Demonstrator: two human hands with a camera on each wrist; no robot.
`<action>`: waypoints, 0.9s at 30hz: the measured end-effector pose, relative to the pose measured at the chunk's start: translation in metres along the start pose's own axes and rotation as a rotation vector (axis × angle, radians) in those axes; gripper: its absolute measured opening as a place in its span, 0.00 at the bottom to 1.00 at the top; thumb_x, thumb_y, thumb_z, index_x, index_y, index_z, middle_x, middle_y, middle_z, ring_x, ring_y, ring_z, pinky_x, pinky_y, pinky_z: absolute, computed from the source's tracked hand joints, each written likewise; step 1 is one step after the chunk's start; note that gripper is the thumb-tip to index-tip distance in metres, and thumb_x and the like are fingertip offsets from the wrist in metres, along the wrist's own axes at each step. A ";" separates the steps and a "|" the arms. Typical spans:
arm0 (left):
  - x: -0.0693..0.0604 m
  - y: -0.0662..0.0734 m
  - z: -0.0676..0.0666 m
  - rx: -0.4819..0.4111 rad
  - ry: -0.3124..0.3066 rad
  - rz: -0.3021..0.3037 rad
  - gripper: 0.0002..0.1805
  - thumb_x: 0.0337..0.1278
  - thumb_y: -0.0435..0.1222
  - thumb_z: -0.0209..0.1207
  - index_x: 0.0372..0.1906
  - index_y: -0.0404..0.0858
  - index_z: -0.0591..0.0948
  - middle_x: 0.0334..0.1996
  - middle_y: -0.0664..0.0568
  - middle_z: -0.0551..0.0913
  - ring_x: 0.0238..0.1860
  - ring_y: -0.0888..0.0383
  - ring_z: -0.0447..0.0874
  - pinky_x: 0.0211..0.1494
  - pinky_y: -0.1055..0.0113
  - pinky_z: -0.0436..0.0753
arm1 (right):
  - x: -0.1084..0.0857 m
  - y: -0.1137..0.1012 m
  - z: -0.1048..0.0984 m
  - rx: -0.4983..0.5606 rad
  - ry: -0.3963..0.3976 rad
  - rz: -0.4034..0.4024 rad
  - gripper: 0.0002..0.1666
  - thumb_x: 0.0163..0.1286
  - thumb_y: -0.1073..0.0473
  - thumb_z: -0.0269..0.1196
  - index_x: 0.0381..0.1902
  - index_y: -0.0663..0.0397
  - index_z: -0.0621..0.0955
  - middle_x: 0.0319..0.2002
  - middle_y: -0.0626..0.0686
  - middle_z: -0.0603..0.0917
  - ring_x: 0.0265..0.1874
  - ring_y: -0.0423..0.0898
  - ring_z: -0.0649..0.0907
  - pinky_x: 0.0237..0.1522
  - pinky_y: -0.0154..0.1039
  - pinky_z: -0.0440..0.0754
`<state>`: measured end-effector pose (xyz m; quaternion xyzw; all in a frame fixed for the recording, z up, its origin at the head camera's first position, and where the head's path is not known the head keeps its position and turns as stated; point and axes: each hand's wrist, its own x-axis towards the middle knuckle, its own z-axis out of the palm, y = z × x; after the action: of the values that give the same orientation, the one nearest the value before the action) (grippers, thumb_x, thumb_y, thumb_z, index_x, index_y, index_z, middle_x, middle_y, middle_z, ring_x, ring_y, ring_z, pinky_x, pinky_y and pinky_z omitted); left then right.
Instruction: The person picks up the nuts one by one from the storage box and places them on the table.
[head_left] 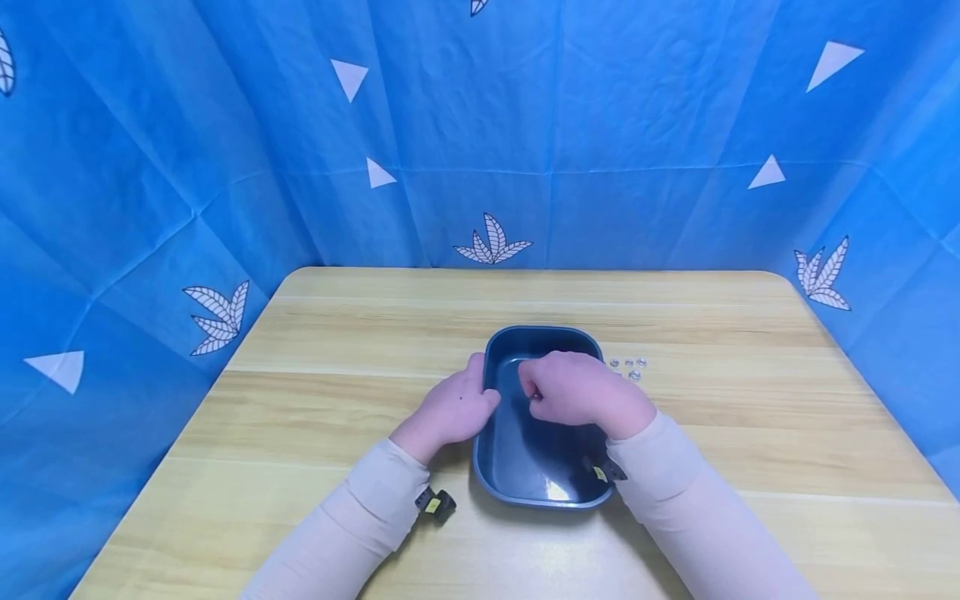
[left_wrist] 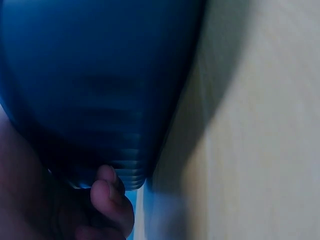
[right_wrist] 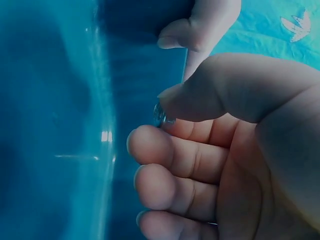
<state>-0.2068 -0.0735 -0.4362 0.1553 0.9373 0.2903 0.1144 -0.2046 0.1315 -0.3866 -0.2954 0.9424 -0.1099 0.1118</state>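
Observation:
A dark blue rectangular tub (head_left: pixel 536 467) with rounded corners stands on the table. My left hand (head_left: pixel 453 406) grips its left wall, the thumb over the rim and the fingers along the outside. In the left wrist view, curled fingertips (left_wrist: pixel 112 192) show beside the tub's outer wall (left_wrist: pixel 100 60). Above the tub's inside, my right hand (head_left: pixel 573 387) pinches a small clear, shiny gem-like piece (right_wrist: pixel 161 116) between thumb and forefinger. The other fingers are curled in. Several similar clear pieces (head_left: pixel 635 376) lie on the table just right of the tub, some partly hidden by its rim and the right hand.
The light wooden table (head_left: pixel 337 400) extends around the tub on all sides. A blue curtain (head_left: pixel 480 125) with white triangles and leaf shapes hangs behind and at both sides. A small black wrist camera (head_left: pixel 437 505) sits under the left sleeve.

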 end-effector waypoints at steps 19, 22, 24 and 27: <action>-0.002 0.002 -0.001 -0.018 0.006 0.006 0.23 0.71 0.43 0.50 0.63 0.36 0.65 0.43 0.45 0.80 0.39 0.51 0.79 0.44 0.55 0.78 | -0.018 -0.012 -0.013 0.018 0.027 -0.060 0.12 0.62 0.63 0.61 0.25 0.40 0.72 0.17 0.40 0.72 0.19 0.39 0.73 0.26 0.37 0.71; -0.002 0.002 -0.001 -0.024 0.006 0.006 0.23 0.71 0.43 0.50 0.63 0.36 0.65 0.43 0.45 0.80 0.39 0.51 0.79 0.44 0.55 0.78 | -0.022 -0.014 -0.016 0.024 0.037 -0.086 0.13 0.62 0.64 0.61 0.25 0.40 0.72 0.17 0.40 0.71 0.19 0.39 0.72 0.26 0.37 0.71; -0.002 0.002 -0.002 -0.024 0.005 0.009 0.23 0.70 0.43 0.50 0.63 0.35 0.65 0.42 0.45 0.80 0.38 0.51 0.78 0.43 0.55 0.77 | -0.024 -0.016 -0.020 0.033 0.044 -0.095 0.13 0.61 0.65 0.60 0.25 0.40 0.71 0.17 0.40 0.70 0.19 0.39 0.71 0.26 0.37 0.70; -0.002 0.001 -0.002 -0.032 0.004 0.007 0.23 0.70 0.43 0.50 0.63 0.35 0.65 0.42 0.45 0.79 0.39 0.50 0.78 0.43 0.55 0.77 | -0.029 -0.017 -0.025 0.056 0.047 -0.088 0.13 0.60 0.67 0.58 0.25 0.40 0.71 0.17 0.40 0.69 0.19 0.39 0.71 0.25 0.37 0.69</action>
<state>-0.2048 -0.0742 -0.4336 0.1562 0.9323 0.3057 0.1141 -0.1797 0.1384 -0.3539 -0.3305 0.9275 -0.1477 0.0930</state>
